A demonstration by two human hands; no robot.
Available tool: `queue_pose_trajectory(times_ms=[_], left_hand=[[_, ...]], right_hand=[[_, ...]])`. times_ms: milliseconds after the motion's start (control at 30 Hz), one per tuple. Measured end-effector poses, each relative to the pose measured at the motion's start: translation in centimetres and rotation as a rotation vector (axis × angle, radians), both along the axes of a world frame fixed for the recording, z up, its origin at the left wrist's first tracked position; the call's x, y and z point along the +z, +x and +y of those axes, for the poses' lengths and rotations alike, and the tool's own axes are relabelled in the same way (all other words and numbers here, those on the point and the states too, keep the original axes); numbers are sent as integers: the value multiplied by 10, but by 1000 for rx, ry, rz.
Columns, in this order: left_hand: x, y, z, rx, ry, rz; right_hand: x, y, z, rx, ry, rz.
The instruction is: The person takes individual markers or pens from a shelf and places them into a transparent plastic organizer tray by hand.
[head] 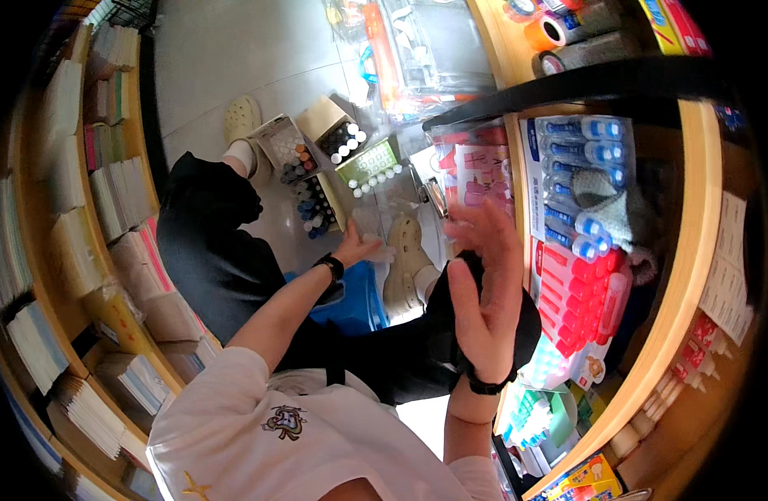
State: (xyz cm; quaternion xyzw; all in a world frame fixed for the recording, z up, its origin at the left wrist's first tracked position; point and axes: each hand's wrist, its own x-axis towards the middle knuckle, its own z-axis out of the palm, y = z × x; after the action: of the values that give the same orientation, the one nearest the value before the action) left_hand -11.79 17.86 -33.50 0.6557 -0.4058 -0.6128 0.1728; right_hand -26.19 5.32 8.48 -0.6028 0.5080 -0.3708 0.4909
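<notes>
My left hand (354,247) is low over the floor between my knees, against crumpled clear plastic (381,249); whether its fingers grip the plastic I cannot tell. Just beyond it stands an open box of dark-capped bottles or pens (313,206). Further off are a box with brown and grey caps (299,164), a brown cardboard box with white-topped items (343,138) and a green box (372,164) with a row of white caps along its edge. My right hand (487,294) is raised above my right knee, fingers apart and holding nothing, beside the right-hand shelf.
Bookshelves (117,206) line the left side. On the right, a wooden shelf (691,250) holds packs of blue-capped glue bottles (584,156) and red tubes (584,294). A black bar (578,84) crosses the upper right. Plastic-wrapped goods (427,50) lie ahead; a blue plastic object (359,304) is between my legs.
</notes>
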Motion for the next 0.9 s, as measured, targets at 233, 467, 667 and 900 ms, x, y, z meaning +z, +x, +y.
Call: queue_pose_trajectory(times_ms=[233,467,667,900], left_hand=[[3,7,-7,113,245,386],[-19,14,-7,-201,318,148],[-66,29,36,-276,14,-50],[39,11,-39,-555,380,-206]], right_hand=[[-2,-1,-7,5,112,96],[-20,-9,-15,-10,161,155],[-15,-1,-20,28,150,130],[-18,-16,-11,-213,122,-379]])
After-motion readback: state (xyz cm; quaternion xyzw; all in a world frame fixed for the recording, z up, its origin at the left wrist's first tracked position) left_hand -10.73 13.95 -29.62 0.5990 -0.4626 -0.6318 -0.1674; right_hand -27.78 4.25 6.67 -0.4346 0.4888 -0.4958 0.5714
